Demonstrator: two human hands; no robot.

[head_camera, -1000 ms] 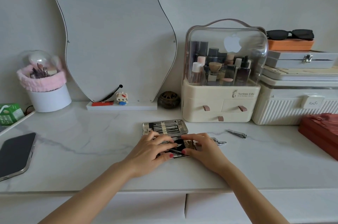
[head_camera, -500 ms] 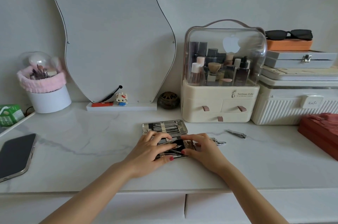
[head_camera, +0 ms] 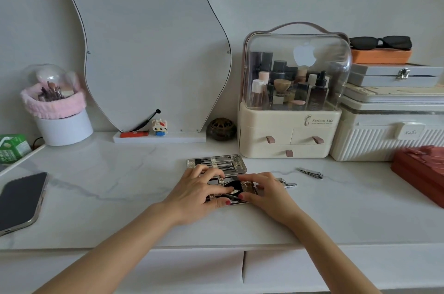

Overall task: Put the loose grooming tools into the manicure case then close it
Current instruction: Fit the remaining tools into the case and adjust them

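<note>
The manicure case (head_camera: 217,164) lies open at mid-table, its far half showing a row of tools in their slots, its near half under both hands. The left hand (head_camera: 197,194) rests curled fingers on that near half; the right hand (head_camera: 265,194) pinches a thin tool at its right edge. Since a second ago nothing has visibly shifted; both hands keep the same hold. One loose tool (head_camera: 289,184) lies just beside the right fingers, nail clippers (head_camera: 311,172) farther right. Open marble table (head_camera: 120,197) spreads left toward the phone (head_camera: 20,202); the red box (head_camera: 422,173) crowds the right edge
</note>
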